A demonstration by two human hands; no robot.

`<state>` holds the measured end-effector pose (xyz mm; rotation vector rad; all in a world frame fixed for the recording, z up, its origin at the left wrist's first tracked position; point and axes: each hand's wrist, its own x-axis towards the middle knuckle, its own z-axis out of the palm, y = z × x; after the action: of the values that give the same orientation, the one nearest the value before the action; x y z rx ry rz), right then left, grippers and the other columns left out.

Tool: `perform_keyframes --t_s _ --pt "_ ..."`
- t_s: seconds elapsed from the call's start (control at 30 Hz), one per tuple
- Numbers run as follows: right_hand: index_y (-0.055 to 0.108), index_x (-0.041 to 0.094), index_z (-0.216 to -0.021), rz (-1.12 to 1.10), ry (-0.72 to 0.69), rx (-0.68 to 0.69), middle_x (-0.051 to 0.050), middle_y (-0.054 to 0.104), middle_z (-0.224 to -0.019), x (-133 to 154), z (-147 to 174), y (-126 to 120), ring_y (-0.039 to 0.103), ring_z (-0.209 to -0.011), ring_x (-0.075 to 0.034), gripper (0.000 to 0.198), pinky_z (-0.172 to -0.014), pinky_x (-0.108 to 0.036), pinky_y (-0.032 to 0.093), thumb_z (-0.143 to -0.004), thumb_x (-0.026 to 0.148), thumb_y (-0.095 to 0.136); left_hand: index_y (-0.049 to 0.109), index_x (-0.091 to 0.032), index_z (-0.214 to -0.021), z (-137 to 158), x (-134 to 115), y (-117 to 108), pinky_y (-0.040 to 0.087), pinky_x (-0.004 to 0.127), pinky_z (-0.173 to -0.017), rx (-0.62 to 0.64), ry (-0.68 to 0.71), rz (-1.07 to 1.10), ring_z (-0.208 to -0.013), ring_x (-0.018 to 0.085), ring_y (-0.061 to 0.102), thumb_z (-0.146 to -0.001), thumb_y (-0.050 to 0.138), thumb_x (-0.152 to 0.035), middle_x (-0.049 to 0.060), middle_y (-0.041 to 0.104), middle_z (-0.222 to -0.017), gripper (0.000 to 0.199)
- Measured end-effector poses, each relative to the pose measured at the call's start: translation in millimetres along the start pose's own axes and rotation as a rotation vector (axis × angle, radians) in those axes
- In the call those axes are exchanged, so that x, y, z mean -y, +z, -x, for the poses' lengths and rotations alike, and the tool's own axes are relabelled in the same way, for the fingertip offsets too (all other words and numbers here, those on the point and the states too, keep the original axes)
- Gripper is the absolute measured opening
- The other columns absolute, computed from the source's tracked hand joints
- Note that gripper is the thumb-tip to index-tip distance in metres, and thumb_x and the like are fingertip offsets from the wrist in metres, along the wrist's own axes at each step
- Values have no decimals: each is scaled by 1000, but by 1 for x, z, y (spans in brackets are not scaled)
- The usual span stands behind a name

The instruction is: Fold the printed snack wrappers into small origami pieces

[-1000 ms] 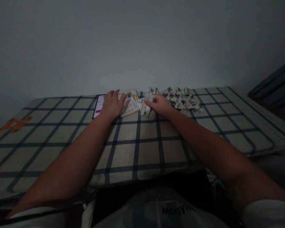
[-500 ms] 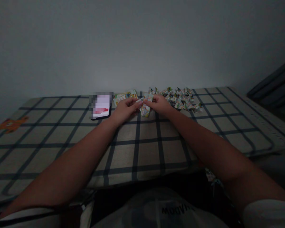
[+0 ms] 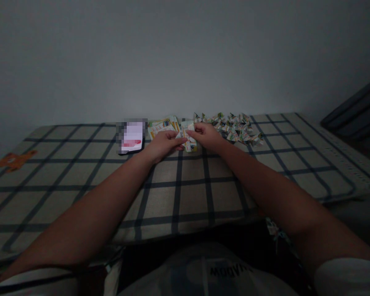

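Observation:
A small printed piece of folded paper point(image 3: 189, 136), white with green, yellow and red marks, is held upright between my two hands over the checked cloth. My left hand point(image 3: 166, 143) pinches its left edge with thumb and fingers. From the other side my right hand point(image 3: 207, 135) grips it, thumb across its front. Just behind my left hand lies a loose pile of flat printed paper pieces point(image 3: 160, 125). Beyond my right hand are several folded, pointed paper pieces point(image 3: 234, 127) of the same print, spread in a cluster.
A phone point(image 3: 132, 137) with a lit, partly blurred screen lies left of the paper pile. An orange cut-out shape point(image 3: 14, 160) is at the far left. The checked tablecloth point(image 3: 191, 197) covers the table, which meets a plain wall point(image 3: 185, 61) behind.
The paper between my hands has been turned, so a different printed face shows. My left hand has shifted slightly right and down, its thumb now at the paper's lower left.

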<state>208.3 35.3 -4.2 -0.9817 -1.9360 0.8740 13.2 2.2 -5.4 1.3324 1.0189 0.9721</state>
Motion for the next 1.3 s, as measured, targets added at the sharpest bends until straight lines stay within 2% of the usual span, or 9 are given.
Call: perform_keyframes --t_s 0.1,0.27,0.43,0.63,0.83,1.03,1.13,1.3 --pt "52 19 -69 -22 -21 15 3 49 -67 2 0 1 45 -64 -11 28 -60 -25 37 -89 36 63 77 -13 -79 -1 4 -1 51 19 -56 2 -25 19 -58 9 63 -62 93 -48 6 74 -73 42" --pt "52 20 -70 -42 -6 33 3 50 -63 1 1 1 46 -63 -12 34 -57 -24 37 -90 45 64 77 -14 -79 -2 5 -4 51 20 -58 -38 83 -53 -61 10 64 -66 90 -51 6 74 -74 42" --pt "57 19 -74 6 -8 17 1 53 -66 3 3 1 49 -68 -14 31 -60 -25 38 -88 44 68 76 -14 -79 -1 4 -4 51 22 -57 -56 93 -120 -59 11 64 -66 89 -52 6 74 -74 42" --pt "61 17 -77 28 10 0 -1 57 -69 1 1 2 51 -72 -15 30 -62 -26 40 -88 44 67 71 -16 -70 3 1 -2 39 21 -46 -134 106 -216 -50 11 57 -71 85 -54 4 68 -61 40" --pt "64 16 -80 -59 37 108 -1 62 -72 -3 1 2 52 -68 -14 28 -61 -25 41 -89 43 62 68 -17 -66 4 -3 -3 44 23 -51 -118 188 -213 -53 11 56 -69 84 -58 3 66 -62 44" --pt "68 15 -92 -119 -69 179 -4 71 -90 -1 2 2 59 -81 -16 23 -73 -27 48 -85 36 63 70 -17 -73 5 -2 0 46 25 -52 -68 118 -112 -52 11 57 -68 85 -51 2 67 -65 38" --pt "65 15 -87 -87 -89 209 -3 66 -82 -2 3 4 56 -74 -15 22 -69 -26 46 -84 36 61 65 -18 -70 7 -1 2 42 25 -49 -109 123 -178 -51 12 55 -73 81 -55 1 62 -61 40" --pt "57 18 -75 19 -100 253 4 48 -65 0 5 5 41 -63 -11 27 -58 -24 31 -86 42 61 51 -20 -55 6 1 -2 30 25 -48 -260 273 -390 -49 10 41 -79 76 -58 -4 43 -51 51"
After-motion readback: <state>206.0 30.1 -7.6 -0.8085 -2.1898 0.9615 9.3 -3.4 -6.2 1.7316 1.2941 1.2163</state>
